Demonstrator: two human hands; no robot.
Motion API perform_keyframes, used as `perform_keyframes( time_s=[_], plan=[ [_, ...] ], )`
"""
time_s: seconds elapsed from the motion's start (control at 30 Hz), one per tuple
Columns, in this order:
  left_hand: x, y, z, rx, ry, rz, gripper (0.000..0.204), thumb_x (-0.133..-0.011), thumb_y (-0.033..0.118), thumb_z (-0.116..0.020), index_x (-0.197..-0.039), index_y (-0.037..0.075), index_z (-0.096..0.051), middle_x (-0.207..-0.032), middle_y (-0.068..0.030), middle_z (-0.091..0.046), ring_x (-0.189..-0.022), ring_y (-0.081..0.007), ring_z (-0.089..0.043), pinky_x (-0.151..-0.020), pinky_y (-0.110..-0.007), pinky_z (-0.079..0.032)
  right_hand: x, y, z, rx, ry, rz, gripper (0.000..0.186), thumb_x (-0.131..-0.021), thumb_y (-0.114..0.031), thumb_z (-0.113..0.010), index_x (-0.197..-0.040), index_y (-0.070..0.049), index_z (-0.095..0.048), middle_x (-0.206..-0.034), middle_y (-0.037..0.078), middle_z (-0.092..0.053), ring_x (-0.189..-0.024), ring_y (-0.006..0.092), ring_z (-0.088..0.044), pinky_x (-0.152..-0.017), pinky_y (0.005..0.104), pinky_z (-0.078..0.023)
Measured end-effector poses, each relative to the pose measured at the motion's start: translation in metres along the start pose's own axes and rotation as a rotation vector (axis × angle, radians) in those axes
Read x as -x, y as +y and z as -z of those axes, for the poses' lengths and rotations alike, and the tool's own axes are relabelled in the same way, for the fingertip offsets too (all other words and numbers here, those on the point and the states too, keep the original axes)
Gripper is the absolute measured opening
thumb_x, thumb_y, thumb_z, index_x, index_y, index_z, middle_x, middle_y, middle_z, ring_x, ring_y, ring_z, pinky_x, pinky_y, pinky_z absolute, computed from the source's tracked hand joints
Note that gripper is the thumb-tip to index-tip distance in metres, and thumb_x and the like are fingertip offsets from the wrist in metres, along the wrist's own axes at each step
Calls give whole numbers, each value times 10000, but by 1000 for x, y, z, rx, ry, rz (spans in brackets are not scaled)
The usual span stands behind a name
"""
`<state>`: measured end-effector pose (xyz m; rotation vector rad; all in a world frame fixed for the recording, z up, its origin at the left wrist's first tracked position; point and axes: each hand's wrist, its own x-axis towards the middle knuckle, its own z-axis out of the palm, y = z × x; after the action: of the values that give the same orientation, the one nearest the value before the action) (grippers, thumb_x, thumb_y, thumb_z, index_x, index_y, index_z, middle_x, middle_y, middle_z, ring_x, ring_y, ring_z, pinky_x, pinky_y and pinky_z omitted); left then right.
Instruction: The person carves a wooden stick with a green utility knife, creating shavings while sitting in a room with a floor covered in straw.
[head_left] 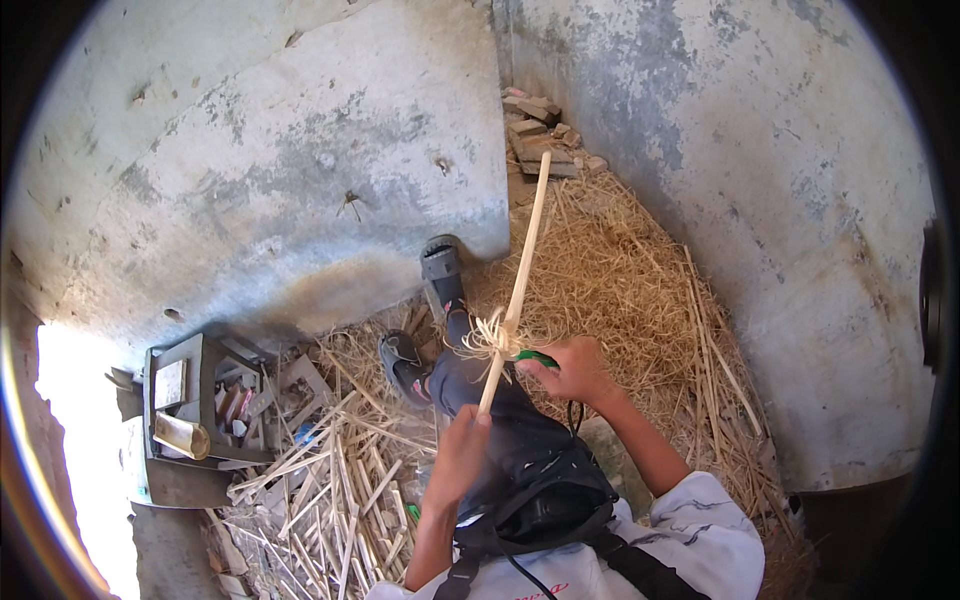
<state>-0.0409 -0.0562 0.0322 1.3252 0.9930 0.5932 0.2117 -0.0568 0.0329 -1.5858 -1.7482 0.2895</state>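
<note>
My left hand (459,455) is closed round the lower end of a pale, slender wooden stick (531,240), which slants up and away over my legs. Partway along it, a tuft of thin curled shavings (486,338) clings to the wood. My right hand (580,371) grips a green-handled tool (537,357) right beside that tuft. The tool's working end is hidden among the curls, so its exact kind does not show.
Many split sticks (345,520) lie scattered at the lower left, by a worn box (205,400) of odds and ends. A heap of shavings (610,260) covers the floor to the right. Bricks (535,125) are stacked in the far corner between plastered walls (330,130).
</note>
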Motion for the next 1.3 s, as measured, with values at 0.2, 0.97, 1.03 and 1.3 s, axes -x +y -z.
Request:
perform_keyframes(
  time_s=[0.2,0.97,1.03,1.3],
  plan=[
    [5,9,0,298,-81,117,179,-1164,295,-530,-1162,121,-576,-686,128,-379,-537,14,-310,-475,-203,-225,2,12,9,-88,-162,-118,383,-996,-466,-716,-1004,-96,-815,-722,155,-699,-654,333,-695,-619,430,-521],
    [10,-39,32,-162,5,-115,121,-1034,144,-736,-1052,39,-679,-689,57,-597,-591,-16,-474,-532,-231,-355,28,21,19,-911,355,-424,413,-1083,-225,-627,-1437,-12,-643,-770,-33,-582,-526,14,-386,-483,226,-293],
    [11,-36,28,-204,-23,-60,144,-998,113,-759,-1115,34,-729,-727,45,-638,-641,-18,-458,-565,-244,-359,24,14,18,-914,363,-458,417,-1076,-221,-643,-1430,-1,-649,-759,-45,-580,-527,10,-387,-482,230,-287],
    [15,-21,28,-346,-15,-98,205,-976,91,-756,-1168,20,-757,-857,-81,-774,-702,-98,-652,-676,-286,-521,33,24,10,-889,483,-544,273,-1017,-171,-731,-1230,-2,-754,-655,-84,-512,-516,24,-374,-485,238,-267]
  ],
)
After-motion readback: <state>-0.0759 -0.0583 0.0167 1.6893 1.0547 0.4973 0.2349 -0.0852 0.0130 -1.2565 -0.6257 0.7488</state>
